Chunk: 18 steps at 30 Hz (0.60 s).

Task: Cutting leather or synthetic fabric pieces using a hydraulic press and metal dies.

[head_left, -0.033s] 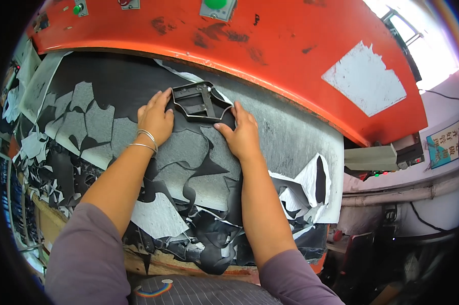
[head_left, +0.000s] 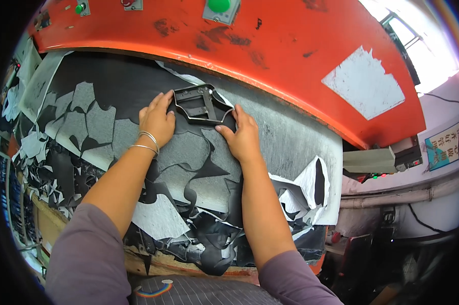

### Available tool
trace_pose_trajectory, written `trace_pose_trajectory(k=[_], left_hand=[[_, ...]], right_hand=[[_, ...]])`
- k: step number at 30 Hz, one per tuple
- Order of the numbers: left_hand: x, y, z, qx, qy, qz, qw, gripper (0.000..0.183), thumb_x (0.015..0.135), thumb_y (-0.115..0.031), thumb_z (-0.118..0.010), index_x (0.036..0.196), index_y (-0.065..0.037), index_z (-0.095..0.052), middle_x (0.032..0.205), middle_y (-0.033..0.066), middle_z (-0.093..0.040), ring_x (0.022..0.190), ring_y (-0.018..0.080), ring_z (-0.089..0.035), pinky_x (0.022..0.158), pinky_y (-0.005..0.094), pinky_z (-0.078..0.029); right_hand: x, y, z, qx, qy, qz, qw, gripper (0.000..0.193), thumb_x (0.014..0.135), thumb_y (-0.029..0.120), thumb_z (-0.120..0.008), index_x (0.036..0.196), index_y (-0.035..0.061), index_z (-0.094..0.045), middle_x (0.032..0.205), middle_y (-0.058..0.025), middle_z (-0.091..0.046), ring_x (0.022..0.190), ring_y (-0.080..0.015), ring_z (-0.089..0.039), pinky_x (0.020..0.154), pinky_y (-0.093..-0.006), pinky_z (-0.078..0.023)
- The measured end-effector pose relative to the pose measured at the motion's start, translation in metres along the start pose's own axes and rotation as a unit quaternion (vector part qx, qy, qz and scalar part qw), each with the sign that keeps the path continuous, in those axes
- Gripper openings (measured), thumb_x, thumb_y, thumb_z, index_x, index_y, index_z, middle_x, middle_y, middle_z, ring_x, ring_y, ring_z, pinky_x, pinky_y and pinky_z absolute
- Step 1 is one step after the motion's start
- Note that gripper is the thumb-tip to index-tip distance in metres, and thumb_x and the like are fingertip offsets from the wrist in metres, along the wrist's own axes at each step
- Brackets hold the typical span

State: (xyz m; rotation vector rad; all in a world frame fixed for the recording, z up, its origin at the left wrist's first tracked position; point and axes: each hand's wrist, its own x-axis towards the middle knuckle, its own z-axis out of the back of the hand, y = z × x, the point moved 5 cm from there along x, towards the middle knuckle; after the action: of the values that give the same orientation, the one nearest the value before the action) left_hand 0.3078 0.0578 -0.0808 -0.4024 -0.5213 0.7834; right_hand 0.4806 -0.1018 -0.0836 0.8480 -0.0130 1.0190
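Observation:
A black metal cutting die (head_left: 205,108), an angular outline with crossbars inside, rests on the black sheet material (head_left: 117,76). My left hand (head_left: 157,121), two bangles at its wrist, has its fingertips against the die's left side. From the right, my right hand (head_left: 241,133) bears on the die's right corner, thumb and fingers spread around it. The die is held between both hands. Just below and left of it, the sheet has several shaped openings, with the grey work surface (head_left: 99,122) showing through.
An orange machine beam (head_left: 280,66) with a green button (head_left: 219,5) spans the far side. Cut scraps (head_left: 209,236) pile along the near edge, and more offcuts (head_left: 36,147) lie at left. A crumpled white-backed remnant (head_left: 311,183) lies at right.
The view has shifted very slightly. Both hands remain at the cutting die, with no clear movement of it across the sheet.

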Motion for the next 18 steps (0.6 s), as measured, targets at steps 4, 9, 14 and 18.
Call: trace_pose_trajectory(k=[4, 9, 14, 18], left_hand=[[-0.004, 0.006, 0.003, -0.014, 0.010, 0.013, 1.000, 0.053, 0.084, -0.012, -0.053, 0.136, -0.010, -0.046, 0.131, 0.0106, -0.057, 0.133, 0.0234, -0.039, 0.103, 0.0394, -0.029], [-0.001, 0.020, 0.017, -0.139, 0.020, 0.015, 0.990, 0.055, 0.083, -0.006, -0.051, 0.137, -0.004, -0.042, 0.137, 0.0126, -0.052, 0.132, 0.0286, -0.041, 0.107, 0.0375, -0.029], [-0.020, 0.082, 0.041, -0.500, -0.012, 0.079, 0.862, 0.050, 0.087, -0.005, -0.052, 0.136, -0.003, -0.043, 0.142, 0.0144, -0.046, 0.135, 0.0321, -0.038, 0.112, 0.0368, -0.027], [-0.092, 0.064, 0.084, -0.062, 0.080, -0.159, 0.982, 0.040, 0.090, -0.011, -0.054, 0.130, -0.007, -0.053, 0.137, 0.0137, -0.050, 0.132, 0.0301, -0.042, 0.110, 0.0370, -0.031]], right_hand=[[-0.005, 0.003, -0.004, 0.011, -0.013, -0.022, 1.000, 0.072, 0.068, 0.026, -0.082, 0.128, -0.0019, -0.052, 0.119, -0.0209, -0.060, 0.116, -0.0372, -0.052, 0.102, -0.0429, -0.037], [-0.007, 0.020, -0.005, -0.037, -0.015, 0.007, 0.999, 0.072, 0.071, 0.022, -0.081, 0.131, -0.0026, -0.049, 0.120, -0.0205, -0.061, 0.114, -0.0329, -0.057, 0.096, -0.0370, -0.044], [-0.022, 0.031, 0.001, -0.034, -0.011, -0.032, 0.999, 0.075, 0.073, 0.027, -0.080, 0.135, 0.0026, -0.047, 0.121, -0.0232, -0.058, 0.114, -0.0371, -0.055, 0.099, -0.0411, -0.042], [-0.023, 0.059, 0.028, 0.015, -0.065, -0.071, 0.995, 0.064, 0.078, 0.024, -0.077, 0.132, 0.0014, -0.050, 0.122, -0.0224, -0.059, 0.115, -0.0314, -0.056, 0.098, -0.0394, -0.043]])
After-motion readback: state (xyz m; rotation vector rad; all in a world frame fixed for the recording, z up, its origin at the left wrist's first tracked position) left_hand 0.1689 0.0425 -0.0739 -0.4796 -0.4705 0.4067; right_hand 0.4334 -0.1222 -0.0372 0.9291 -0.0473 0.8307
